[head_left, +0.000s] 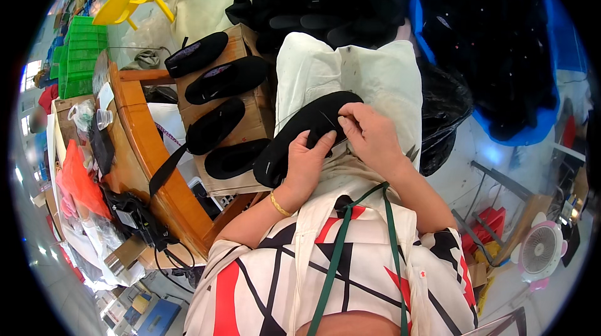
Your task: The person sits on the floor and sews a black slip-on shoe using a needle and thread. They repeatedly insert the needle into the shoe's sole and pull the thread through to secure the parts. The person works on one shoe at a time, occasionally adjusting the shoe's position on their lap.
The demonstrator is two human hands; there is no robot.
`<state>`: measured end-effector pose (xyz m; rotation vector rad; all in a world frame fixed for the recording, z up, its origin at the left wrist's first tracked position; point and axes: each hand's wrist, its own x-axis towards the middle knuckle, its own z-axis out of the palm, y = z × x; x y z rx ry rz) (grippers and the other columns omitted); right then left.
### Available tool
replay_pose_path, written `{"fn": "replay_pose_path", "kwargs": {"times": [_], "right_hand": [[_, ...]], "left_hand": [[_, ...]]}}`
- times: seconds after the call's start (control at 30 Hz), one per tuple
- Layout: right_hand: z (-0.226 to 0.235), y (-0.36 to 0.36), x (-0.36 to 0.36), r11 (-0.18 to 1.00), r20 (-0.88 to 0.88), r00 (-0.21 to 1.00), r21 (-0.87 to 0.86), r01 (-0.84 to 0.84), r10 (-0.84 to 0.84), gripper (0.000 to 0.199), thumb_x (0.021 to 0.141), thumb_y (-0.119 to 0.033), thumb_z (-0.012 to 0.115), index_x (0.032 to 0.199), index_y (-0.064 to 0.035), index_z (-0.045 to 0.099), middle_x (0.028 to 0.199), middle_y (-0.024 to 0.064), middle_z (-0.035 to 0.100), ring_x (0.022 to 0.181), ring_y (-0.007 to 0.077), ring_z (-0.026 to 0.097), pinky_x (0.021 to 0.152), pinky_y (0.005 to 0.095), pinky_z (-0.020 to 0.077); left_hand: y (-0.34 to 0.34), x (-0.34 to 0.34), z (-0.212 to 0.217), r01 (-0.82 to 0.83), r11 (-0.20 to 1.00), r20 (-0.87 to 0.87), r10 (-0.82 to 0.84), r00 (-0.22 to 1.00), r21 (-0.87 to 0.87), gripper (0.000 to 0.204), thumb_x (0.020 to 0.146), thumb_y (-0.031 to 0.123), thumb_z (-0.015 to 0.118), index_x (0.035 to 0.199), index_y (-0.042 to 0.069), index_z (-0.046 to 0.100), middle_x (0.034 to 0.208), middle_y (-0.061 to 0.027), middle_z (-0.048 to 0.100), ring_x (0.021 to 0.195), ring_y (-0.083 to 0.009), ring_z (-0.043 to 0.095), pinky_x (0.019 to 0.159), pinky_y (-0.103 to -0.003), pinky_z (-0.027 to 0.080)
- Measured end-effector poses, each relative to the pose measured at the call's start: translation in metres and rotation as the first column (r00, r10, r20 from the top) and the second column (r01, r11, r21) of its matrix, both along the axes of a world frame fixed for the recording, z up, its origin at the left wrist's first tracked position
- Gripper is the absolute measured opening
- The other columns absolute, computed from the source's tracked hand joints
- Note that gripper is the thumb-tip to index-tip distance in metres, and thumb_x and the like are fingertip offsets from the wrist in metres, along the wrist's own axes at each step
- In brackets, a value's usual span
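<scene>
The held shoe (307,117) sits right of the carton (251,124).

A white top (360,276) carries angular red patches and crossing black lines, its loose right sleeve (446,248) patterned alike. Over it lie broad cream apron straps (307,236) and a dark green cord (332,261) in two strands. A gold-coloured bracelet (279,204) circles the left hand's (303,167) wrist.

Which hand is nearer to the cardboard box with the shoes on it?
Left. The left hand, holding a black shoe, is right of the cardboard box; the right hand is farther right, near the shoe's far end.
</scene>
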<state>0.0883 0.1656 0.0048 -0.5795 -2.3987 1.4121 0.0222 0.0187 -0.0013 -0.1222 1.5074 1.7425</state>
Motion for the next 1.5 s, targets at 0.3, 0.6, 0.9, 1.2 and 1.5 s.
{"fn": "replay_pose_path", "kwargs": {"times": [0.3, 0.6, 0.9, 1.2, 1.5], "right_hand": [[0.001, 0.008, 0.012, 0.939, -0.168, 0.952, -0.279, 0.202, -0.255, 0.006, 0.096, -0.008, 0.064, 0.099, -0.0042, 0.061, 0.091, 0.0061, 0.065, 0.065, 0.0148, 0.058, 0.059, 0.0242, 0.0461], [0.001, 0.023, 0.064, 0.313, -0.042, 0.946, -0.948, 0.064, -0.321, 0.016, 0.105, -0.024, 0.052, 0.102, -0.0087, 0.055, 0.07, 0.0048, 0.061, 0.053, 0.0129, 0.057, 0.049, 0.0234, 0.0458], [-0.044, 0.06, 0.123, -0.066, 0.158, 0.581, -0.982, 0.176, -0.798, 0.015, 0.102, -0.017, 0.058, 0.09, -0.0087, 0.056, 0.065, -0.0038, 0.047, 0.054, 0.01, 0.044, 0.091, 0.0388, 0.0567], [-0.03, 0.13, 0.185, 0.26, -0.226, 0.132, -0.893, 0.366, -0.965, 0.025, 0.102, -0.014, 0.058, 0.08, -0.0071, 0.046, 0.063, -0.0013, 0.041, 0.057, 0.0085, 0.04, 0.107, 0.052, 0.0478], [-0.026, 0.118, 0.17, 0.383, -0.41, 0.179, -0.493, 0.782, -0.894, 0.011, 0.103, -0.013, 0.056, 0.098, -0.0063, 0.049, 0.073, 0.0022, 0.052, 0.07, 0.0081, 0.05, 0.104, 0.0367, 0.0486]], "left_hand": [[0.006, -0.012, 0.001, 0.348, 0.906, -0.497, -0.424, 0.757, -0.243, 0.018, 0.087, 0.013, 0.076, 0.081, -0.002, 0.067, 0.063, -0.0028, 0.058, 0.06, -0.0061, 0.046, 0.054, -0.026, 0.041], [0.058, -0.071, 0.031, 0.725, 0.173, -0.469, -0.853, -0.228, -0.667, 0.025, 0.077, 0.02, 0.079, 0.091, 0.002, 0.071, 0.084, -0.0171, 0.063, 0.083, -0.0356, 0.062, 0.072, -0.043, 0.05], [0.039, -0.034, 0.006, 0.462, 0.768, -0.742, -0.604, 0.292, -0.443, 0.024, 0.092, 0.025, 0.07, 0.09, 0.001, 0.068, 0.085, -0.0137, 0.064, 0.078, -0.0315, 0.06, 0.069, -0.038, 0.049], [0.011, -0.003, -0.023, 0.54, 0.749, -0.475, -0.662, 0.58, -0.385, 0.039, 0.088, 0.027, 0.077, 0.107, 0.001, 0.056, 0.082, -0.0121, 0.061, 0.069, -0.0209, 0.056, 0.065, -0.033, 0.047], [-0.003, -0.004, -0.024, 0.508, 0.846, -0.089, -0.526, 0.846, -0.164, 0.026, 0.087, 0.019, 0.078, 0.1, 0.005, 0.061, 0.083, -0.0022, 0.063, 0.065, -0.0076, 0.054, 0.057, -0.022, 0.044]]}}
